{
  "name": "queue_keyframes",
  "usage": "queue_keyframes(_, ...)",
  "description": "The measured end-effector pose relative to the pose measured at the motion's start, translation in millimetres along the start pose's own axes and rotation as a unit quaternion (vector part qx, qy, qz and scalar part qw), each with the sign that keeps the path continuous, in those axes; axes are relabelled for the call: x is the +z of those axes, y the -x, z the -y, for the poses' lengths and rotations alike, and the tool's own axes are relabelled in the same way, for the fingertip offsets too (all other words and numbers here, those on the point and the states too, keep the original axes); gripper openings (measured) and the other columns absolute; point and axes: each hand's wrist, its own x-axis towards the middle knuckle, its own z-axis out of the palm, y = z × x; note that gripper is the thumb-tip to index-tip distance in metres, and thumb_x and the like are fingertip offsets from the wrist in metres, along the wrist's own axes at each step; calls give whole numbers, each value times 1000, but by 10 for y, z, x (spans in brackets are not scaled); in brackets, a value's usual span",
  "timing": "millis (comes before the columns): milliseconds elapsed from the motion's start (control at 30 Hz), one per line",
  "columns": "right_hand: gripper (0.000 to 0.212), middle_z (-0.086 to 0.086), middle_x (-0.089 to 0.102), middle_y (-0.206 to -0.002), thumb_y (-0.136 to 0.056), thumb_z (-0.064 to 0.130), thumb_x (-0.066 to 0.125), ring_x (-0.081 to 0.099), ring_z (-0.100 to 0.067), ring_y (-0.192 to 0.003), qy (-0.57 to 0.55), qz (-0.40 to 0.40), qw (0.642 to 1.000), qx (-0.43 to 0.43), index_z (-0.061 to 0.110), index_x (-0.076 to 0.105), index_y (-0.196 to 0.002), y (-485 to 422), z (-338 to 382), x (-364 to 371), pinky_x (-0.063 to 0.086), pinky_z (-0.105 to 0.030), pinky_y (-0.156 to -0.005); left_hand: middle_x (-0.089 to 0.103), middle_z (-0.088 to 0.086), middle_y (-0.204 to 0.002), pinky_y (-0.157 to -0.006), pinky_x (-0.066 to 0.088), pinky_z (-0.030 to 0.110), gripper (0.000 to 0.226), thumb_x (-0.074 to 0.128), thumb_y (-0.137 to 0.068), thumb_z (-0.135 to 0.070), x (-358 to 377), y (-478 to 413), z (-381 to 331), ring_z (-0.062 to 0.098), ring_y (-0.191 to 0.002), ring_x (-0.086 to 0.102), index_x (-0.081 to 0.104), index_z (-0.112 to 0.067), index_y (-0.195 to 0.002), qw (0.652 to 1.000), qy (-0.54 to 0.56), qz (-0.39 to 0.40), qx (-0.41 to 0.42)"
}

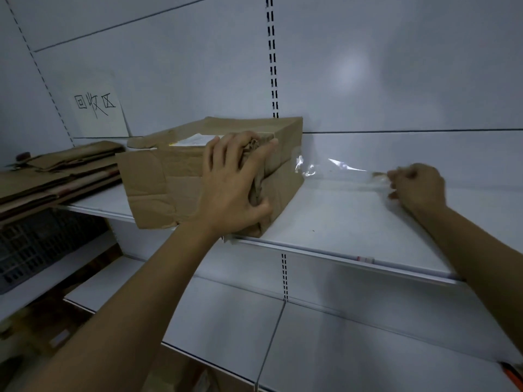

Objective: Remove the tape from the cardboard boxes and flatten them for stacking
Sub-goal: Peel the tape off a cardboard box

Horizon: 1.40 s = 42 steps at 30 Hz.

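Handling: the crumpled brown cardboard box [158, 182] looks light and soft-walled. Its panels are creased and dented, so it will likely slide or buckle unless braced. The best hold appears to be over a stiff folded edge or corner, not mid-panel. The clear glossy tape strip [345, 176] is thin, stretchy and prone to tearing or sticking to itself. It is best taken at its free end and drawn low along the box face.

Position: the box sits on the white metal shelf [339, 222], near the front lip and against the back panel. The tape runs taut from the box's right end out toward the right.

Hands: the left hand [235, 179] lies over the box's near right corner, fingers spread and nearly straight, thumb against the lower edge, pressing it down. The right hand [416, 188] has its fingers curled and pinches the free tape end.

Appearance: the box is torn and wrinkled, with a pale label on top. A stack of flattened brown cardboard [56, 171] lies on the shelf to its left, below a handwritten white paper sign [96, 106].
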Motion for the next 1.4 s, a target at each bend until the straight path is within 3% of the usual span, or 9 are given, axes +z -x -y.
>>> queue_keyframes(200, 73, -15, 33, -148, -89, 60, 45, 42, -37, -129, 39, -4, 997, -72, 14, 32, -144, 16, -14, 80, 37, -49, -101, 50, 16, -127, -106, 23, 53, 74, 67, -63, -37, 34, -10, -5, 35, -120, 44, 54, -16, -132, 1000, 9, 4, -24)
queue_keyframes(333, 92, -12, -2, -160, -81, 66, 52, 19, -34, -143, 15, 19, 997, -73, 26, 9, -152, 56, 85, 111, 27, -50, -110, 52, 17, -123, -104, 24, 54, 50, 68, -66, -29, -15, -44, -70, 38, -117, 45, 66, -15, -113, 999, 14, 14, -29)
queue_keyframes(467, 105, -10, 17, -157, -72, 69, 60, 24, -28, -142, -15, 33, 989, -144, 26, 6, -151, 166, 275, 230, 30, -51, -110, 54, 19, -118, -102, 20, 51, 35, 70, -59, -11, -71, -64, -201, 35, -114, 39, 71, -15, -94, 1000, 16, 6, 24)
queue_keyframes(667, 129, -7, 26, -154, -55, 82, 62, 32, -25, -138, -75, 90, 986, -118, 23, -1, -151, 202, 305, 214, 37, -45, -107, 56, 17, -115, -108, 17, 51, 44, 72, -60, -3, -194, -35, -455, 33, -110, 44, 71, -15, -102, 988, 44, -7, 147)
queue_keyframes(833, 82, -8, 51, -126, -64, 65, 72, 52, -28, -115, 101, 82, 986, -107, 15, 49, -124, 220, 272, 198, 43, -40, -93, 59, 20, -115, -112, 15, 56, 58, 63, -71, 6, -259, 3, -520, 32, -113, 44, 60, -9, -126, 984, 30, -13, 177)
queue_keyframes(967, 16, -4, 58, -88, -86, 27, 60, 59, -29, -88, 95, 32, 983, -154, 15, 49, -85, 217, 257, 172, 37, -32, -69, 44, 11, -122, -113, 11, 57, 72, 59, -60, -4, -392, 13, -273, 33, -118, 39, 45, -13, -130, 994, 45, 1, 99)
queue_keyframes(1133, 13, 9, 58, -79, -85, 27, 60, 58, -17, -74, -35, -13, 981, -191, 18, 52, -90, 297, 344, 160, 42, -28, -64, 45, 21, -130, -108, 21, 60, 70, 65, -67, -6, -531, 274, 334, 42, -122, 40, 42, -12, -133, 996, -74, 20, -38)
queue_keyframes(1267, 16, 6, 61, -100, -90, 21, 60, 58, 0, -81, -174, 78, 951, -242, 18, 56, -106, 422, 503, 247, 46, -16, -70, 25, 25, -150, -109, 11, 65, 71, 65, -73, 4, -529, 351, 469, 43, -138, 21, 44, -17, -138, 961, -116, 29, -248)
queue_keyframes(1400, 9, 9, 61, -89, -93, 17, 51, 57, 0, -80, -241, 144, 949, -145, 15, 60, -92, 414, 515, 245, 46, -22, -76, 22, 22, -153, -113, 3, 61, 68, 63, -72, -2, -303, 101, 30, 39, -144, 13, 43, -10, -137, 982, -119, 31, -140)
